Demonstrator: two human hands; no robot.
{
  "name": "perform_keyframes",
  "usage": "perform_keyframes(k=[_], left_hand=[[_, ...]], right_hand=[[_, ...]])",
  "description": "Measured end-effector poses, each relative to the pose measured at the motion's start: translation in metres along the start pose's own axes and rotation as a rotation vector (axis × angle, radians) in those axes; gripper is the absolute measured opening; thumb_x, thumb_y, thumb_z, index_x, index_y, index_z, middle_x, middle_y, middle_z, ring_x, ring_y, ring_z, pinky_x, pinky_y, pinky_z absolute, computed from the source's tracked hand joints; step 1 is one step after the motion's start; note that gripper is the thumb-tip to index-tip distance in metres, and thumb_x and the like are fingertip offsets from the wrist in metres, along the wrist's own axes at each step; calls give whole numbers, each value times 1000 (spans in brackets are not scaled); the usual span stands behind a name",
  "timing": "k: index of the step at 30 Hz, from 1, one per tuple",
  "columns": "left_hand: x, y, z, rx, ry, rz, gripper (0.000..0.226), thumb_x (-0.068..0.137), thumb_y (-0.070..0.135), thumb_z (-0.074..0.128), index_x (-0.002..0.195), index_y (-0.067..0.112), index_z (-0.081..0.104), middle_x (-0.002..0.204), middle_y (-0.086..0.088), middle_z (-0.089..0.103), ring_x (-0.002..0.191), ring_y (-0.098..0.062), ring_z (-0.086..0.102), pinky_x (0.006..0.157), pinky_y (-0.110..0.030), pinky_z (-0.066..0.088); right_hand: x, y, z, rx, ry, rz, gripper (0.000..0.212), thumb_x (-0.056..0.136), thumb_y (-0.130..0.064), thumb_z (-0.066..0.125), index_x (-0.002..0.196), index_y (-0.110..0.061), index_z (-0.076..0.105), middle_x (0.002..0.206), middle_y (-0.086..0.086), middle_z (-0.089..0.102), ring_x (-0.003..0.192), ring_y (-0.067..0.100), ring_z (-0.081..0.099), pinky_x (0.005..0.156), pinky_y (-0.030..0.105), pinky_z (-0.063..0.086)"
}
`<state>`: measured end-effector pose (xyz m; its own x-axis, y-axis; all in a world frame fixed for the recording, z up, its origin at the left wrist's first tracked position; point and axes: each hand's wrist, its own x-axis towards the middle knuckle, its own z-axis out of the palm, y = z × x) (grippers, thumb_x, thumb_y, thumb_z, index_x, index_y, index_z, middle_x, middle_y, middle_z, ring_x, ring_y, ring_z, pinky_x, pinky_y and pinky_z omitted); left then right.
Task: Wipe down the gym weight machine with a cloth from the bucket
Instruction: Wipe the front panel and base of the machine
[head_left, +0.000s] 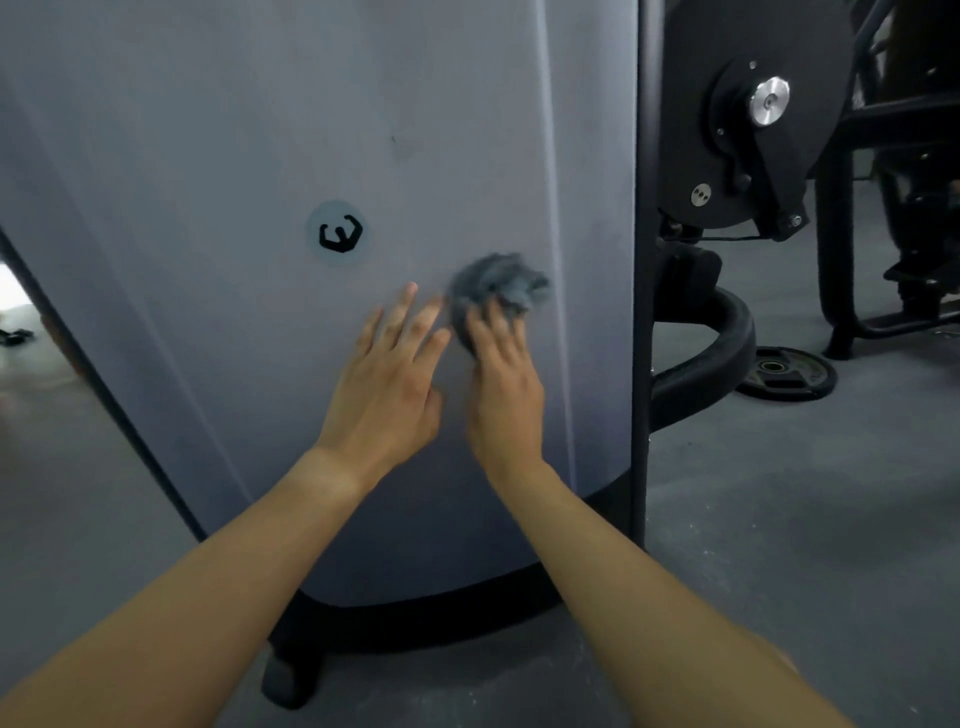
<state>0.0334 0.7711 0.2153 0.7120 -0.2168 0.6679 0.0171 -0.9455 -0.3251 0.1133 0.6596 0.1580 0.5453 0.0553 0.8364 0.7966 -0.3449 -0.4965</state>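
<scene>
The cloth (496, 291) was gripped, bunched, by the right hand (506, 395) against the panel (260, 130). The left hand (387, 379) was spread open, empty, just beside it. Wiping was judged underway, and the black frame (641, 260) right of both hands probably remained.

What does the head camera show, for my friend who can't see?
The right hand holds a grey cloth against the machine's panel, the left hand open beside it. A weight plate lies on the floor.

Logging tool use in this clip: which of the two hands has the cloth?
The right hand, which holds the bunched grey cloth against the machine's grey panel. The left hand beside it has straight fingers and holds nothing.
</scene>
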Motion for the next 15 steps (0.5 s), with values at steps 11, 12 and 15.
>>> perform_keyframes(k=[11, 12, 15], left_hand=[[-61, -62, -23, -124, 108, -221, 40, 85, 4, 59, 125, 1, 53, 149, -18, 44, 150, -37, 31, 121, -53, 31], [-68, -69, -24, -122, 110, -246, 40, 85, 5, 60, 124, 1, 53, 148, -18, 44, 150, -37, 32, 121, -52, 32], [-89, -88, -24, -114, 96, -307, 40, 86, 8, 61, 124, 3, 52, 147, -18, 45, 147, -37, 36, 118, -51, 34]], right_hand=[[-15, -27, 40, -294, 6, -201, 74, 89, 15, 47, 158, -10, 37, 166, 12, 31, 155, 41, 20, 125, 51, 27], [-16, -31, 46, -318, -8, -228, 76, 89, 16, 46, 159, -10, 34, 167, 12, 29, 155, 42, 19, 126, 51, 23], [-15, -32, 59, -419, -115, -420, 76, 87, 13, 42, 159, -9, 35, 164, 14, 33, 152, 45, 22, 129, 50, 11]])
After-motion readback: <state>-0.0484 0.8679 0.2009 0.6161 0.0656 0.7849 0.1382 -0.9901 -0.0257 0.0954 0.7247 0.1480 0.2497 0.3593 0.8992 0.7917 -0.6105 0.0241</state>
